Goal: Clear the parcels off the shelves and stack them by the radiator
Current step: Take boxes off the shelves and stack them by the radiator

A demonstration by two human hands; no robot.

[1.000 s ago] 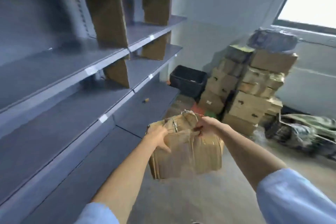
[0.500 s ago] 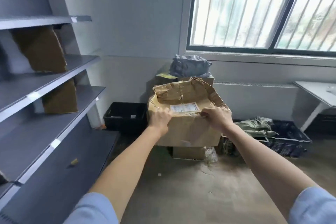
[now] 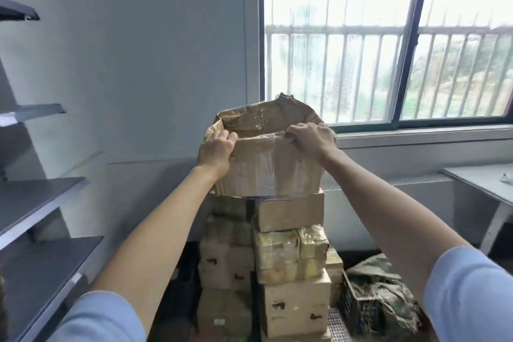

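Head view: both hands hold a battered box (image 3: 266, 164) by its near top edge, at the top of the stack (image 3: 277, 258) of parcels under the window (image 3: 388, 36). The left hand (image 3: 215, 151) grips the edge near the box's left corner, fingers curled over the rim and into the open top, thumb on the outer face. The right hand (image 3: 311, 140) pinches the same edge toward the right corner, fingertips folded over it, knuckles up. The box thus hangs below and between the fingers, its torn flaps standing behind them. Its bottom looks to meet the top parcel of the stack, though I cannot tell whether it rests there fully. The radiator (image 3: 388, 183) runs along the wall just behind the stack. Shelves (image 3: 36, 203) stand at the left edge; a crate (image 3: 372, 302) of camouflage cloth sits right of the stack.
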